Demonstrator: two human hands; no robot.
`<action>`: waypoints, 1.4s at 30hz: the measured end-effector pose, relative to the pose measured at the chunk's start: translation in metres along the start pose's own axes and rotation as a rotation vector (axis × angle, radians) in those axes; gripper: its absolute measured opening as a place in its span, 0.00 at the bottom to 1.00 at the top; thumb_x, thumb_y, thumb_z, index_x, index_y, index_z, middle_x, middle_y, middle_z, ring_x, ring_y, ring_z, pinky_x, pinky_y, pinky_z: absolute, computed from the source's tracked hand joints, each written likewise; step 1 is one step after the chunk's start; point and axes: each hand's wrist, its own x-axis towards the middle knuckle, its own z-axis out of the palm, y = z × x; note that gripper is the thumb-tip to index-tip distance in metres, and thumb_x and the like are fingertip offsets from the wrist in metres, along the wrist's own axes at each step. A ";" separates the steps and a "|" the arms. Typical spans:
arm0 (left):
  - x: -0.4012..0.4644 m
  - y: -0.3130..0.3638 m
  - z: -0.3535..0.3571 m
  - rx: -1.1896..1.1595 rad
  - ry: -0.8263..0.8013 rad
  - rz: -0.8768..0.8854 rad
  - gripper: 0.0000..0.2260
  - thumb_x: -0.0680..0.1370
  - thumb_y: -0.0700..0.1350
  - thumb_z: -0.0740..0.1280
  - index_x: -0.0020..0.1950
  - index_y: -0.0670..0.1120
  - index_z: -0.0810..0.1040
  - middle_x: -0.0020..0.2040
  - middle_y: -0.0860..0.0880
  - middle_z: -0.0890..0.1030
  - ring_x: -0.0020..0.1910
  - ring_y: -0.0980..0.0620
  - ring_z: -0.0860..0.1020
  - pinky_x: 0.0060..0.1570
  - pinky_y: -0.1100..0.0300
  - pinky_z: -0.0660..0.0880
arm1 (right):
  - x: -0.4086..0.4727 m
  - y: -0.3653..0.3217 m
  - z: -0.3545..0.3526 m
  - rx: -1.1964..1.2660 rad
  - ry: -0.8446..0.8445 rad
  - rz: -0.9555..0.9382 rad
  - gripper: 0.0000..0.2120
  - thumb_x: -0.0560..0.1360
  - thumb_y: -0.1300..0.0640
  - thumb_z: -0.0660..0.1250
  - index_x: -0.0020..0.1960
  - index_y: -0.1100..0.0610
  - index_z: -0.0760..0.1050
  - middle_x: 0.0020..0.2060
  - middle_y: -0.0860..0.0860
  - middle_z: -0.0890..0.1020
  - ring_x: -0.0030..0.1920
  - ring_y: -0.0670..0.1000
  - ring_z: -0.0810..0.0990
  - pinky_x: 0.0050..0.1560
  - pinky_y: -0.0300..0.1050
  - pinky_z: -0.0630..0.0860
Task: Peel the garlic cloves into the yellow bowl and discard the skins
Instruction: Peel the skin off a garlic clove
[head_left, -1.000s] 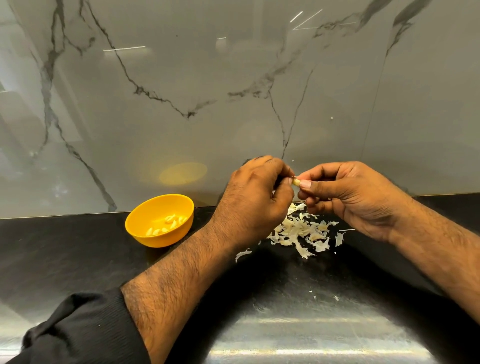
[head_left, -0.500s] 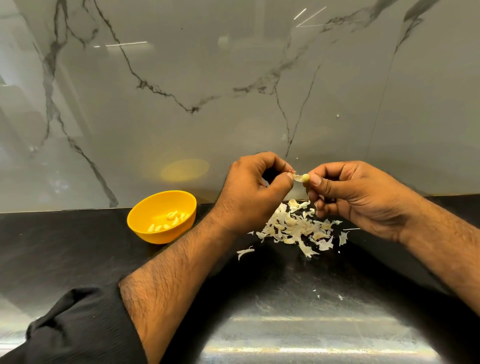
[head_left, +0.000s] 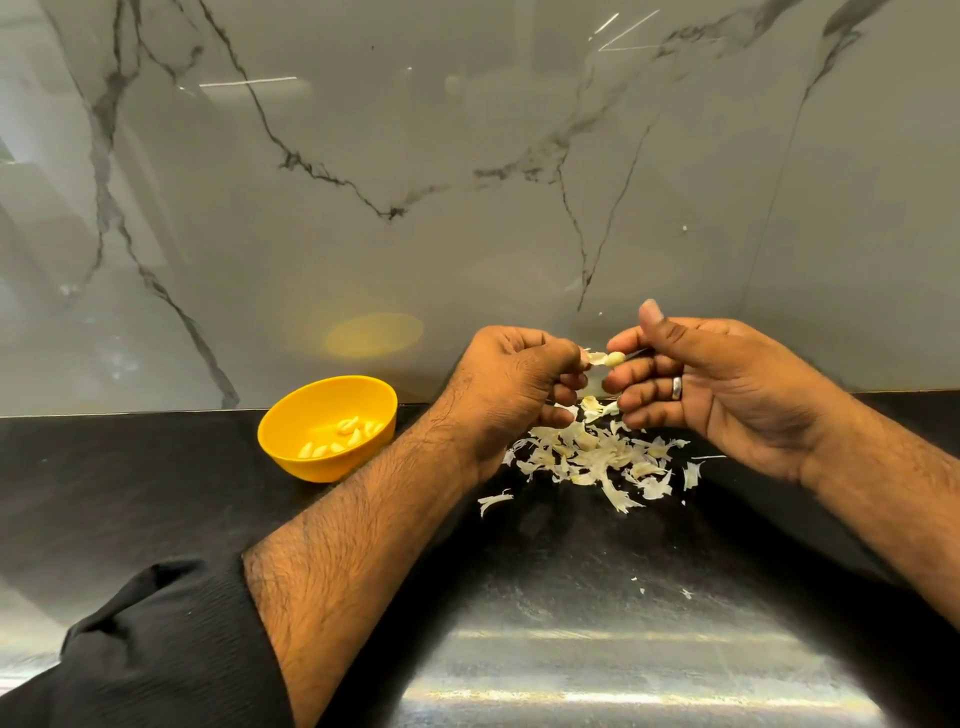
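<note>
Clove in hand: a small pale garlic clove (head_left: 615, 358) sits at the fingertips of the right hand (head_left: 727, 395), thumb raised clear of it; it looks bare on the side that shows.
Skin strip: a thin papery piece of skin (head_left: 595, 357) runs from the clove toward 9 o'clock, into the left hand (head_left: 511, 387), whose curled fingers pinch it.
Done so far: the round yellow plastic bowl (head_left: 291, 441), at 9 o'clock from the hands, holds several peeled cloves (head_left: 343, 439).
Skins: a loose heap of whitish garlic skins (head_left: 597, 457) lies on the glossy black counter (head_left: 130, 478) at 6 o'clock, directly below the hands; none is discarded.
Left to do: by my judgement, free the last strip, drop this clove in the bowl, then gather and bin the heap.
Unpeeled stock: no whole cloves are visible; whether more remain I cannot tell.
</note>
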 end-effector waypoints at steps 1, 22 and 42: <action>0.000 0.000 0.001 0.009 -0.005 0.001 0.10 0.82 0.37 0.68 0.54 0.29 0.81 0.37 0.45 0.80 0.35 0.53 0.76 0.35 0.60 0.79 | 0.000 0.000 0.001 -0.024 -0.007 -0.012 0.24 0.76 0.47 0.71 0.60 0.67 0.81 0.46 0.61 0.85 0.42 0.56 0.83 0.45 0.48 0.86; -0.001 0.000 -0.003 0.029 -0.052 0.052 0.08 0.85 0.40 0.66 0.58 0.39 0.84 0.48 0.44 0.84 0.41 0.51 0.80 0.35 0.58 0.79 | 0.001 -0.001 -0.004 -0.029 0.041 -0.073 0.13 0.78 0.66 0.67 0.62 0.64 0.80 0.42 0.58 0.84 0.39 0.52 0.82 0.43 0.48 0.86; -0.006 -0.004 0.008 0.641 0.000 0.317 0.05 0.85 0.47 0.68 0.50 0.49 0.81 0.39 0.51 0.82 0.40 0.44 0.83 0.41 0.43 0.84 | -0.001 0.000 0.001 -0.239 0.035 -0.176 0.15 0.73 0.57 0.74 0.56 0.65 0.83 0.47 0.61 0.87 0.40 0.55 0.83 0.41 0.45 0.84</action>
